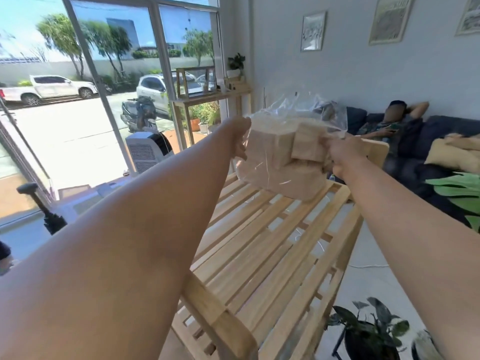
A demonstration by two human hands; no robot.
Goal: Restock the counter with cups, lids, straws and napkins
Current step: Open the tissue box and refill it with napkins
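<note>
**Napkin bag held in both hands over the shelf**

Bright daylight is pouring through the big glass front (109, 100) on the left, with cars parked out beyond it. Along the right wall runs a dark sofa (441, 146), and a person (384, 123) is stretched out on it, one arm up behind the head.

Centre stage, a slatted wooden shelf (272, 242) reaches away from us, its pale bars bare for most of their length. At its far end is the clear plastic bag (259, 175), stuffed with blocks of beige napkins (265, 141). The bottom of the bag is down at the slats, though I cannot tell whether it rests on them or hangs just clear.

Both arms are at full stretch. The left hand (239, 139) has its grip on the bag's left edge, fingers curled into the plastic. The right hand (342, 157) is clamped on the right side, bunching the film against a napkin block. The loose top of the bag stands up crumpled between them.

Down at the near right, a dark-leaved potted plant (371, 331) sits on the floor beside the shelf.
</note>
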